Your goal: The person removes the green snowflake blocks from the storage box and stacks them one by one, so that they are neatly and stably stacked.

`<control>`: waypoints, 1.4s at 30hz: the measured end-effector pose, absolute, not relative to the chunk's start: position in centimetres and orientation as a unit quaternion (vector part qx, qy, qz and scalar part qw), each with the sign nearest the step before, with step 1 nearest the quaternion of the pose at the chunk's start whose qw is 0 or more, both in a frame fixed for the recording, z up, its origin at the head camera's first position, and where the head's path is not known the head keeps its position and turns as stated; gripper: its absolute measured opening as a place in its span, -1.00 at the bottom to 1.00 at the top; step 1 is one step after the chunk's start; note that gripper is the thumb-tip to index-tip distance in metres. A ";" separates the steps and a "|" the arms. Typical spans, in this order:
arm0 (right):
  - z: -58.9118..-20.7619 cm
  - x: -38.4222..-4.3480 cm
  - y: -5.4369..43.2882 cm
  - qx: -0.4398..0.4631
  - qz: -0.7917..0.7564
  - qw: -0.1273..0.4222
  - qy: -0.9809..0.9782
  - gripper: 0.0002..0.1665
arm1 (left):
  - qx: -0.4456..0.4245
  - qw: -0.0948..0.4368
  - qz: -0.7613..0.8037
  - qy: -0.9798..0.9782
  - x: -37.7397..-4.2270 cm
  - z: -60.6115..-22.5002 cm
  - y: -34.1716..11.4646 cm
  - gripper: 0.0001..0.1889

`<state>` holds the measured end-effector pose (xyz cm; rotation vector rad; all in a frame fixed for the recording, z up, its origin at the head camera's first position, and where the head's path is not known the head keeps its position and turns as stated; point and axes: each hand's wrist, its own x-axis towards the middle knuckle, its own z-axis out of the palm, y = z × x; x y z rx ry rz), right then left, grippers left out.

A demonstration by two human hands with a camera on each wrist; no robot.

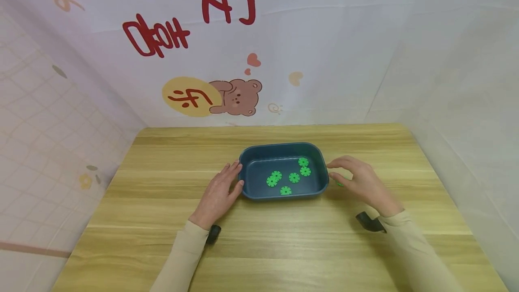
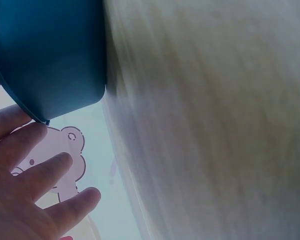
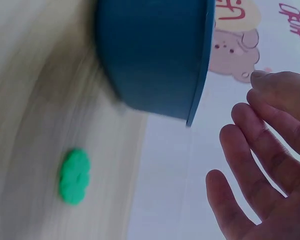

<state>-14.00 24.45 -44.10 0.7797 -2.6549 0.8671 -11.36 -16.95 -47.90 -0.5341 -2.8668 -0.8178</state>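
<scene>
A dark blue rectangular tub stands on the wooden table, with several green notched plastic discs lying flat on its floor. My left hand rests against the tub's left end, its fingertips at the rim; in the left wrist view the fingers are spread and fairly straight. Just off the right end is my right hand, fingers loosely bent with nothing between them. Another green disc lies on the table beneath the right hand, mostly hidden by it in the head view.
The wooden table meets a white printed cloth at its back edge, with a bear drawing and red characters. Cloth also hangs along both sides. A black strap piece sticks out from the right wrist.
</scene>
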 end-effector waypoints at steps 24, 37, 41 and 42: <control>-43.1 -15.0 17.9 0.366 0.302 0.061 -0.878 -0.76 | -0.182 0.068 -0.276 -0.941 -11.4 -47.7 -16.9 -0.45; -43.1 -15.7 15.6 0.389 0.286 0.017 -0.876 -0.75 | -0.179 0.063 -0.275 -0.943 -11.4 -47.7 -16.9 -0.44; -43.3 -16.1 14.8 0.396 0.278 0.003 -0.875 -0.73 | -0.179 0.062 -0.273 -0.943 -11.4 -47.7 -17.0 -0.44; -43.3 -16.2 14.6 0.397 0.275 -0.001 -0.876 -0.73 | -0.179 0.062 -0.273 -0.943 -11.4 -47.7 -17.0 -0.44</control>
